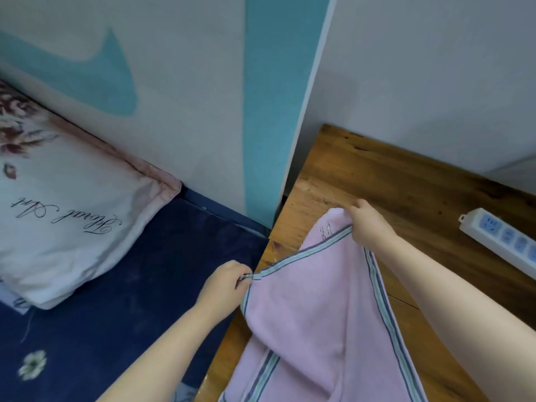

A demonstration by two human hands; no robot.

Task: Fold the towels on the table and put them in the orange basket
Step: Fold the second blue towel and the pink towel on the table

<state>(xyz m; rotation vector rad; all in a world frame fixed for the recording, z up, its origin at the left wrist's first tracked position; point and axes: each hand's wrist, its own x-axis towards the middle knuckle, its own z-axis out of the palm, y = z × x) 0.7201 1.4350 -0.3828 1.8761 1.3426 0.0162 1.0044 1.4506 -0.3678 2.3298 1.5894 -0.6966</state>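
Note:
A pink towel [313, 309] with grey, white and green striped borders hangs stretched above the wooden table [377, 181]. My left hand [226, 285] pinches one corner of it at the table's left edge. My right hand [368, 224] grips the opposite corner of the same striped edge, farther back over the table. The towel's lower part drapes down toward the bottom of the view. No orange basket is in view.
A white power strip [501, 242] with blue sockets lies on the table at the right. To the left is a bed with a dark blue sheet [116, 314] and a floral pillow [63, 216]. A white and teal wall [203, 97] stands behind.

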